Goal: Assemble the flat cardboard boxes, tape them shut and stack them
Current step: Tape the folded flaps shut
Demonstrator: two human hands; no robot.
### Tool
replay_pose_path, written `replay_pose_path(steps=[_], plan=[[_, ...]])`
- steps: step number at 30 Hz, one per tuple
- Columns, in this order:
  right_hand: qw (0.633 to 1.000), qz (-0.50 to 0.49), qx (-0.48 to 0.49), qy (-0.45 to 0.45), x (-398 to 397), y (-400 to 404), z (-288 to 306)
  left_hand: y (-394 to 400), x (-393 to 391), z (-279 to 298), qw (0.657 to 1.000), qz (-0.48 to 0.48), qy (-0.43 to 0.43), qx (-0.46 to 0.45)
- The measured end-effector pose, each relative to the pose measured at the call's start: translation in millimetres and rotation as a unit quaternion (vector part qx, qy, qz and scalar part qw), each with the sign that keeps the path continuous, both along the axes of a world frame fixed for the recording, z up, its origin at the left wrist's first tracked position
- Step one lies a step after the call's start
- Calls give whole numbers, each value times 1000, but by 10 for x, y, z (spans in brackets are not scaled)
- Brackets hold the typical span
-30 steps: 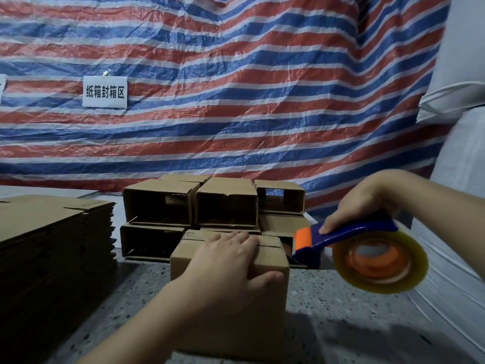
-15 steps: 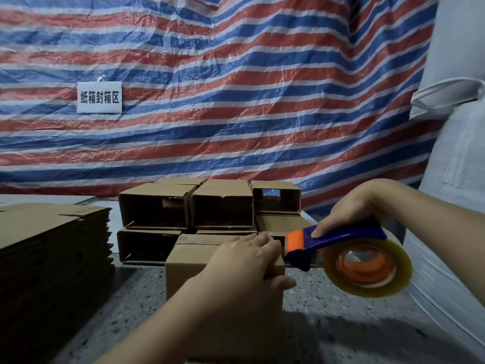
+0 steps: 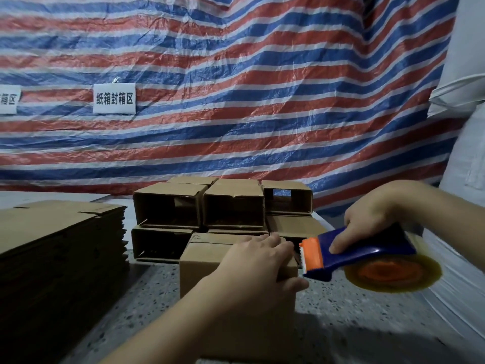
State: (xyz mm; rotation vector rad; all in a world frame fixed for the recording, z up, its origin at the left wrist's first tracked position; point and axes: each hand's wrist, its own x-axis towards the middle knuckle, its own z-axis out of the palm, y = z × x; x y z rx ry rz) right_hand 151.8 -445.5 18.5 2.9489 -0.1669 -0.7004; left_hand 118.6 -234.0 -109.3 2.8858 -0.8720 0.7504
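An assembled brown cardboard box (image 3: 202,261) stands on the speckled floor in front of me. My left hand (image 3: 258,264) lies over its top right corner, fingers on the closed flaps and thumb down the front face. My right hand (image 3: 372,219) grips the blue handle of a tape dispenser (image 3: 367,248). Its orange blade end touches the box's right top edge beside my left fingers. The yellowish tape roll (image 3: 393,274) hangs under the handle, to the right of the box.
Behind the box, several assembled boxes (image 3: 233,206) lie stacked two high with open ends toward me. A thick pile of flat cardboard (image 3: 60,245) fills the left. A striped tarp (image 3: 236,101) hangs behind; white sacks (image 3: 464,206) stand at the right.
The tape dispenser has moved left and reached the box's right edge. My left hand slid toward the box's right corner. The camera turned slightly.
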Motion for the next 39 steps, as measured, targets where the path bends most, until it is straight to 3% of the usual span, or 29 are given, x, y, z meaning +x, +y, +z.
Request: replay_pose_path(steps=[3, 7, 9, 13, 18, 21, 27, 29, 30, 32, 34, 36, 39], plan=[[998, 10, -48, -38, 35, 207, -98, 4, 4, -3, 1000, -8, -12, -2], [986, 28, -164, -10, -60, 102, -516, 22, -25, -6, 1000, -12, -4, -9], [991, 17, -124, -40, -116, -101, -866, 24, -36, -9, 1000, -12, 1, -9], [981, 15, 31, -188, -233, -359, -1360, 13, -36, -6, 1000, -9, -1, -20], [953, 29, -15, -302, -393, -328, -1873, 23, -39, -12, 1000, -7, -2, -16], [940, 24, 8, -341, -478, -304, -2018, 9, -46, -11, 1000, -4, -2, -10], [943, -15, -45, -329, -548, -209, -1854, 16, -57, 0, 1000, -3, -7, -4], [910, -2, -39, -413, -528, -156, -1674, 11, -55, 3, 1000, -3, -4, -2], [890, 4, 12, -456, -498, -130, -1591, 4, -50, 2, 1000, -5, -4, -2], [863, -37, 257, -433, -409, -39, -1436, -4, -41, -7, 1000, -6, -6, -2], [800, -149, 538, -218, -377, 153, -1340, 3, -35, -24, 1000, -5, -12, -4], [723, -182, 665, -45, -383, 307, -1365, 13, -30, -34, 1000, -4, -18, -4], [656, -186, 731, 15, -308, 437, -1444, 10, -26, -28, 1000, -7, -17, -4]])
